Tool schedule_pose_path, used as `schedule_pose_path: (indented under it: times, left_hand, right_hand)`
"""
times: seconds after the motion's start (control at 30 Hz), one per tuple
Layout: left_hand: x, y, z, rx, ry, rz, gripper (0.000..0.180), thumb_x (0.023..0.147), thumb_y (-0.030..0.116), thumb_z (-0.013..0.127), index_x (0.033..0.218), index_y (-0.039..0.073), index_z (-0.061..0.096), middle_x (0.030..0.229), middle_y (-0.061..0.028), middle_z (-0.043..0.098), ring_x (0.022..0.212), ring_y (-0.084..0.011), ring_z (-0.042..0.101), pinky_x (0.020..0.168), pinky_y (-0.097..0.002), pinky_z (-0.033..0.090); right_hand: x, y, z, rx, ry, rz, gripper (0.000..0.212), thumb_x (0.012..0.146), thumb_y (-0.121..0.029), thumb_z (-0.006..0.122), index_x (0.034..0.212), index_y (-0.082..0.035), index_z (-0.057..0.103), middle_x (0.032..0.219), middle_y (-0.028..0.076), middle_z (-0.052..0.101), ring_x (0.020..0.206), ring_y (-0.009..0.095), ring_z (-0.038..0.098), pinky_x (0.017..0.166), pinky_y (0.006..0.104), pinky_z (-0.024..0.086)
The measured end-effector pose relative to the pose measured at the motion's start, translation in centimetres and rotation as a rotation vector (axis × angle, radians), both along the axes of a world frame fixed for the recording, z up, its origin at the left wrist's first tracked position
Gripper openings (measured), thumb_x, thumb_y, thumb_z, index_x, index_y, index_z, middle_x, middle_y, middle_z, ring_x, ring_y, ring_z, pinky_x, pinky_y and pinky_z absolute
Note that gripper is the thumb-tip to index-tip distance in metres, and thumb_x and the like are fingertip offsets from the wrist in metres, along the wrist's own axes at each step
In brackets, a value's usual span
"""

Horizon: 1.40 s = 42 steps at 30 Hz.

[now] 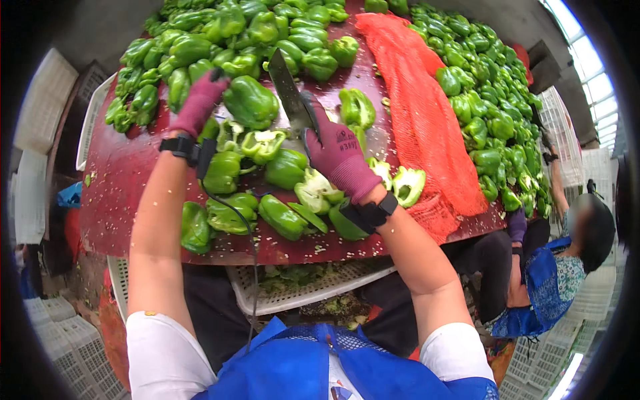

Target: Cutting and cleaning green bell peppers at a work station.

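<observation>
My left hand (200, 103), in a purple glove with dark fingertips, is closed against the left side of a large whole green bell pepper (251, 103). Its thumb is hidden. My right hand (337, 150), in a matching glove, grips a knife (288, 90) by its dark handle, the broad blade pointing away from me just right of that pepper. Below both hands lie cut and opened peppers, among them a split half (263, 145) showing pale seeds and a green piece (285, 217) near the table edge. Another opened pepper (357, 108) sits right of the knife.
The red table (120, 200) is strewn with seeds. A heap of whole peppers (227, 27) covers its far side. A red mesh sack (420, 127) separates it from another heap (490, 113). Below the front edge stands a white crate (313, 290). A co-worker (553, 273) sits at right.
</observation>
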<state>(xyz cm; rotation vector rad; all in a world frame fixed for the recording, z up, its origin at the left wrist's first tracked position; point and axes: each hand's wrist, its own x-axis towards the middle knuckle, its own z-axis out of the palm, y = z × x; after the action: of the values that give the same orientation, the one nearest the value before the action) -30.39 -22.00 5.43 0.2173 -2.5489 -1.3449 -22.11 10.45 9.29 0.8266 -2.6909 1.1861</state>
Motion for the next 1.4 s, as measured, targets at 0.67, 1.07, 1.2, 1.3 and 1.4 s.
schedule_pose_path:
  times: [0.67, 1.07, 1.2, 1.3, 1.4]
  left_hand:
    - [0.5, 3.1, -0.8, -0.381, -0.232, 0.025, 0.052, 0.089, 0.032, 0.051, 0.135, 0.01, 0.046, 0.13, -0.0181, 0.055, 0.121, -0.0339, 0.051, 0.102, -0.041, 0.039]
    - [-7.1, 2.5, -2.1, -0.327, -0.27, 0.114, 0.073, 0.078, 0.035, 0.066, 0.142, 0.01, 0.039, 0.139, -0.018, 0.048, 0.129, -0.0335, 0.045, 0.107, -0.0399, 0.036]
    - [-5.9, 2.2, -1.0, -0.542, -0.379, 0.068, 0.07, 0.076, 0.036, 0.06, 0.139, 0.01, 0.044, 0.138, -0.0157, 0.05, 0.127, -0.0313, 0.048, 0.106, -0.0378, 0.037]
    - [-4.1, 0.1, 1.4, -0.743, -0.409, -0.011, 0.064, 0.075, 0.032, 0.059, 0.134, 0.01, 0.051, 0.137, -0.0138, 0.051, 0.126, -0.0302, 0.049, 0.105, -0.0371, 0.038]
    - [-1.1, 1.9, 4.9, -0.819, -0.513, -0.021, 0.055, 0.074, 0.028, 0.059, 0.126, 0.01, 0.058, 0.133, -0.0149, 0.054, 0.122, -0.0304, 0.052, 0.103, -0.0376, 0.04]
  right_hand:
    - [-5.2, -7.3, -1.7, 0.559, -0.138, 0.218, 0.065, 0.085, -0.025, 0.058, 0.144, -0.016, 0.033, 0.112, 0.022, 0.062, 0.101, 0.038, 0.061, 0.088, 0.0443, 0.048]
    - [-1.8, -1.7, -2.8, 0.299, -0.051, 0.116, 0.059, 0.085, -0.023, 0.054, 0.14, -0.012, 0.038, 0.093, 0.025, 0.065, 0.086, 0.04, 0.063, 0.078, 0.0489, 0.048]
    - [-1.1, 1.5, -0.4, 0.004, -0.142, -0.04, 0.063, 0.084, -0.023, 0.056, 0.143, -0.014, 0.035, 0.077, 0.026, 0.062, 0.075, 0.043, 0.062, 0.069, 0.051, 0.048]
    - [-2.2, 4.1, 0.7, -0.09, 0.002, -0.18, 0.062, 0.085, -0.022, 0.055, 0.143, -0.013, 0.035, 0.082, 0.025, 0.065, 0.076, 0.045, 0.063, 0.071, 0.0519, 0.049]
    - [-4.7, 6.6, 1.0, 0.006, 0.033, -0.223, 0.06, 0.086, -0.021, 0.053, 0.143, -0.014, 0.034, 0.082, 0.026, 0.065, 0.075, 0.045, 0.063, 0.071, 0.0525, 0.05]
